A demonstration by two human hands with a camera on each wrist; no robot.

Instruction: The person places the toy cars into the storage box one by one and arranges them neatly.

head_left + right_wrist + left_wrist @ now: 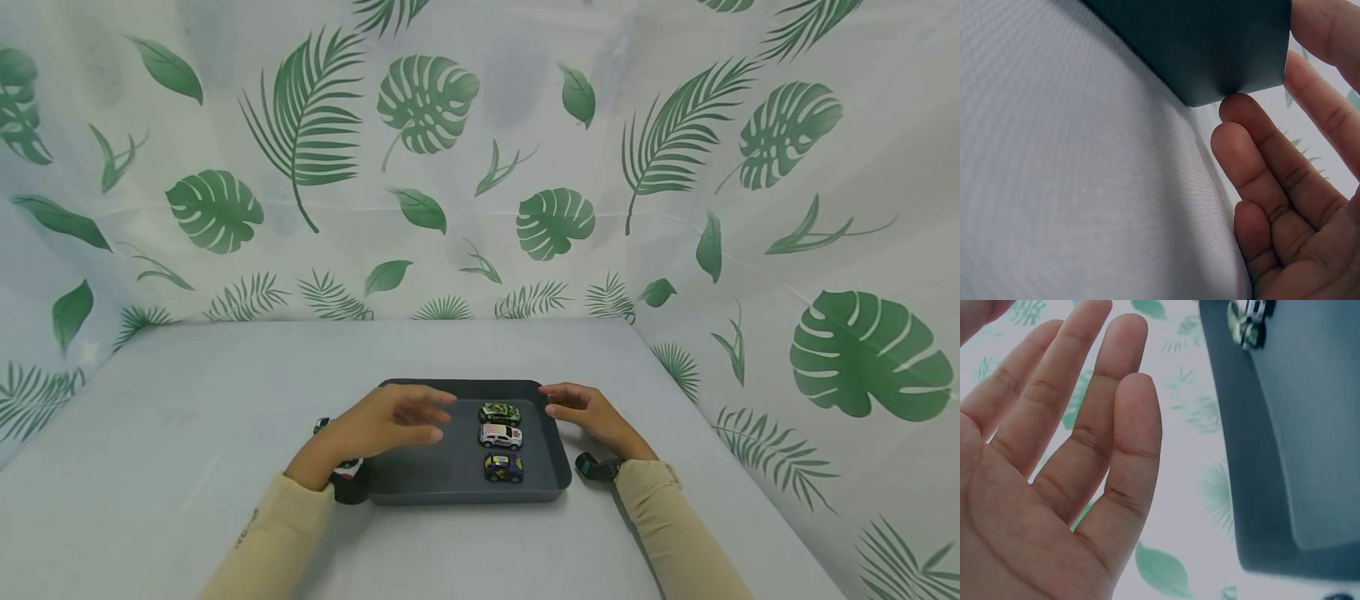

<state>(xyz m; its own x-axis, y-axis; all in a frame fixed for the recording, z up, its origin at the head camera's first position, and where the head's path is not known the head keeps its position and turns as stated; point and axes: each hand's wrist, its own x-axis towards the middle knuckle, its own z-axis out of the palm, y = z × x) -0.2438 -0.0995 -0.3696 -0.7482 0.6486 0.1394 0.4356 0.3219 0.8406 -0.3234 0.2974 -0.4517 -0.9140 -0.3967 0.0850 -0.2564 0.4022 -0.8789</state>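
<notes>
A dark grey tray (420,475) lies on the table in front of me. Along its right side three toy cars stand in a row: a green camouflage car (500,412) farthest, a white car (500,435) in the middle, a dark blue car (503,467) nearest. My left hand (442,415) hovers over the tray's left half with straight, spread fingers and holds nothing; in the left wrist view its bare palm (1085,394) faces the camera, with the tray (1310,425) and the green car (1249,322) beside it. My right hand (551,400) rests at the tray's far right corner; its fingers (1254,119) touch the tray's outer wall (1210,44).
The table (225,392) has a pale grey cloth. A white curtain with green leaves (480,167) closes it off at the back and on both sides. A black wrist camera (596,467) sits by each cuff.
</notes>
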